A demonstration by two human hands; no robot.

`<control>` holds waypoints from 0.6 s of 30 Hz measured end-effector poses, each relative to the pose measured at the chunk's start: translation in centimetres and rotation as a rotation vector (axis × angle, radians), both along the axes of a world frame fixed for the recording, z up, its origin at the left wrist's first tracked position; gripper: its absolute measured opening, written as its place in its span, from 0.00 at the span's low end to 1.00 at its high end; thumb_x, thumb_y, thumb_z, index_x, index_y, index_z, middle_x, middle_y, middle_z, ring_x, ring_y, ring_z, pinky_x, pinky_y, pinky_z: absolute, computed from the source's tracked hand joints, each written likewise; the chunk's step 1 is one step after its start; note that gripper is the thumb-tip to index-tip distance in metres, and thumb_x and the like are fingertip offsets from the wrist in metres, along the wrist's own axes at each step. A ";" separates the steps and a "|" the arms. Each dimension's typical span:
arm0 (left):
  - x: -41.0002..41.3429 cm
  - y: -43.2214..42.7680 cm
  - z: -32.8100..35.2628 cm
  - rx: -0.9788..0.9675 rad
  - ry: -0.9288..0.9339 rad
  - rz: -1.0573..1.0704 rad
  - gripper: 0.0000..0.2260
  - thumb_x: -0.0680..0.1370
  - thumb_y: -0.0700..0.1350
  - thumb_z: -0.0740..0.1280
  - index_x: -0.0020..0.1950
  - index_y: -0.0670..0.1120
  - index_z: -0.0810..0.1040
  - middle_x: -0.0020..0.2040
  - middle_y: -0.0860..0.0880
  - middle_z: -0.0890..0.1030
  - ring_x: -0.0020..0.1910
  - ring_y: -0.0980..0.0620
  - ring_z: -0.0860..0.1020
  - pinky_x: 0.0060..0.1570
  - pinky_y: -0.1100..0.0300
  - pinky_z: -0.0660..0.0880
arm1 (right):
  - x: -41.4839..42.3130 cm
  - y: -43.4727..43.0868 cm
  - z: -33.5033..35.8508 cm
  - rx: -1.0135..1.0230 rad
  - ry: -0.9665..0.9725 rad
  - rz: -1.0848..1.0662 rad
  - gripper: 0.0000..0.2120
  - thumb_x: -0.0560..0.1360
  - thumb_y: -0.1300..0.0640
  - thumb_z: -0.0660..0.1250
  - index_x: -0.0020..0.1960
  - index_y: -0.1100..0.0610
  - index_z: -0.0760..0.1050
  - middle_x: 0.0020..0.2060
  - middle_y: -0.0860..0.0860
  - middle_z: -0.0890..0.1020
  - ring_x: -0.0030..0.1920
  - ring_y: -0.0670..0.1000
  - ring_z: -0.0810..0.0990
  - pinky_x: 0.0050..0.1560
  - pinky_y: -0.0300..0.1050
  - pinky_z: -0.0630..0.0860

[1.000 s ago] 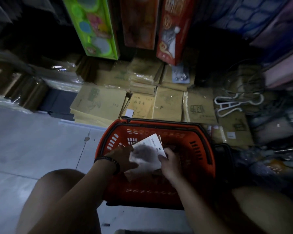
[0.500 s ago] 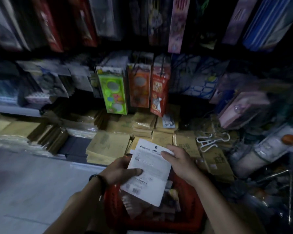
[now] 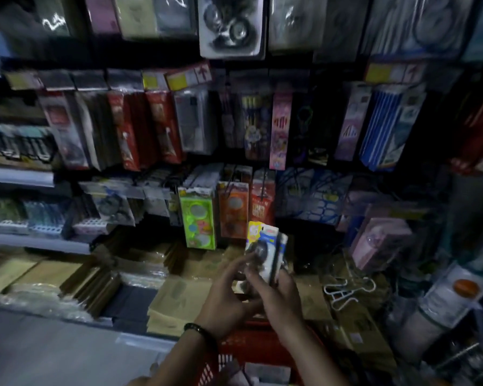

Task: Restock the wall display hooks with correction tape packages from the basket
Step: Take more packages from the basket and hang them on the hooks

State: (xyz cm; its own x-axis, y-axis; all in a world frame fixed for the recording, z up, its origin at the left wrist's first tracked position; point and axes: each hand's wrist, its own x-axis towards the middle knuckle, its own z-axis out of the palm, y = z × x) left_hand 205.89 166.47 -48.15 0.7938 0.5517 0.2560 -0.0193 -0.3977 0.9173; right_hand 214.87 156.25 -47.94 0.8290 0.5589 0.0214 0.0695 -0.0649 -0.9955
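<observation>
Dim wall hooks (image 3: 263,178) faced us; our left hand (image 3: 229,300) and right hand (image 3: 280,295) pinched correction tape packages (image 3: 265,245) above the basket (image 3: 248,335), six o'clock.

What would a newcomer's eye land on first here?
The left hand and right hand hold a small stack of correction tape packages at centre, above the red basket at the bottom edge. Behind them, a bright green package stands out on the dim wall display.

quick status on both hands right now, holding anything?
Left hand: fingers pinch the correction tape packages.
Right hand: grips the same packages from below.
</observation>
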 end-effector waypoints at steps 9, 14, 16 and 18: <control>-0.4 3.9 7.5 -0.241 -0.072 0.086 0.23 0.74 0.44 0.81 0.66 0.50 0.79 0.61 0.50 0.82 0.52 0.61 0.84 0.45 0.65 0.80 | 3.5 -0.5 7.5 0.279 0.096 0.132 0.18 0.71 0.56 0.72 0.60 0.56 0.83 0.53 0.55 0.88 0.55 0.59 0.87 0.57 0.59 0.83; -1.0 4.7 9.8 -0.779 -0.091 -0.243 0.25 0.73 0.41 0.75 0.70 0.39 0.78 0.65 0.35 0.82 0.63 0.33 0.81 0.65 0.24 0.72 | 4.0 -0.2 11.7 0.242 0.097 0.251 0.13 0.77 0.60 0.75 0.62 0.57 0.82 0.54 0.57 0.88 0.56 0.60 0.87 0.60 0.62 0.82; -1.0 4.7 10.6 -0.750 -0.131 -0.236 0.27 0.73 0.38 0.75 0.72 0.40 0.75 0.66 0.35 0.82 0.64 0.32 0.81 0.64 0.23 0.72 | 4.3 -0.3 12.9 0.147 -0.055 0.224 0.11 0.79 0.60 0.74 0.61 0.53 0.81 0.54 0.53 0.88 0.54 0.53 0.87 0.59 0.56 0.83; -0.9 5.0 11.8 -0.715 -0.152 -0.211 0.26 0.75 0.34 0.75 0.72 0.42 0.75 0.65 0.36 0.83 0.63 0.32 0.82 0.58 0.29 0.79 | 4.8 -0.2 14.1 0.046 -0.163 0.164 0.17 0.76 0.55 0.77 0.63 0.48 0.78 0.56 0.49 0.87 0.55 0.49 0.86 0.58 0.51 0.82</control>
